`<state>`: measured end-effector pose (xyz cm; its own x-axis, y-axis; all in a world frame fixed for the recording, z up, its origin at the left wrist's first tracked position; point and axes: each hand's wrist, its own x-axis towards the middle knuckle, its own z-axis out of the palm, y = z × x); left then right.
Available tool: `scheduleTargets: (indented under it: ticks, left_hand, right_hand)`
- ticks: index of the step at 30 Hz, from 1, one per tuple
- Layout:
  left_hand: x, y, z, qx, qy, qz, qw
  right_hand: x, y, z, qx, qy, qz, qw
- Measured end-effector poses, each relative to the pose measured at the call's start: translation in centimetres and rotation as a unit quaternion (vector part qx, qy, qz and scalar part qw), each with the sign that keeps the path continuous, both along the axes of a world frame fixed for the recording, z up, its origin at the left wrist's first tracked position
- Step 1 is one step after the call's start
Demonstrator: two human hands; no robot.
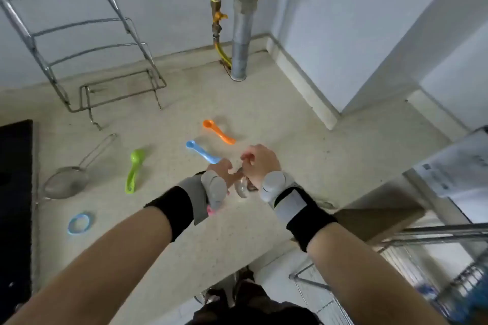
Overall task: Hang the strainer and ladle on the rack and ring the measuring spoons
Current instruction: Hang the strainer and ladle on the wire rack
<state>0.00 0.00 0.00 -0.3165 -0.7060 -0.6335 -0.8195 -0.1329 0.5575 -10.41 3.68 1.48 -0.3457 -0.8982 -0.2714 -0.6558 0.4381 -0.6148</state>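
Together, both hands (237, 169) grip the ladle (241, 187), its bowl hanging just below.

Both hands meet low over the counter (264, 119), left hand (220, 170) and right hand (260, 163) nearly touching, a shiny metal piece (242, 187) between the wrists. Just beyond the left fingertips lies the blue spoon (202, 152), the orange spoon (219, 131) a little farther out. Bare counter runs ahead of the right fingertips up to the pipes (240, 34) at the wall. Out to the left of the fingers sit the green spoon (133, 170), strainer (66, 182) and ring (80, 222); the wire rack (87, 60) stands far beyond them.
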Motion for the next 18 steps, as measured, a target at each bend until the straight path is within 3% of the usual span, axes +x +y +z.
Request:
scheduleTargets:
  ticks: [3,5,9,12,16,18]
  left_hand:
    - [-0.8,-0.2,0.2,-0.02,0.005,-0.023,1.0]
    - [-1.1,-0.3,0.4,0.014,0.02,-0.015,1.0]
    - [0.2,-1.5,1.5,0.126,0.123,0.138,0.975]
    - [2.5,-2.9,2.2,0.127,0.191,0.211,0.95]
    - [6.0,-3.2,2.6,0.115,0.275,0.255,0.92]
    - [8.7,-2.8,2.8,0.1,0.289,0.276,0.911]
  right_hand:
    - [-1.5,1.1,-0.4,0.05,0.013,-0.027,0.998]
    - [-2.2,1.6,-0.7,0.08,0.009,-0.041,0.996]
    - [-1.5,0.7,-0.6,0.011,0.018,-0.107,0.994]
    - [1.0,-1.8,-0.2,-0.056,0.025,-0.129,0.99]
    - [4.5,-5.1,1.0,-0.082,-0.216,-0.168,0.958]
    - [6.8,-6.9,1.9,-0.063,-0.248,-0.129,0.958]
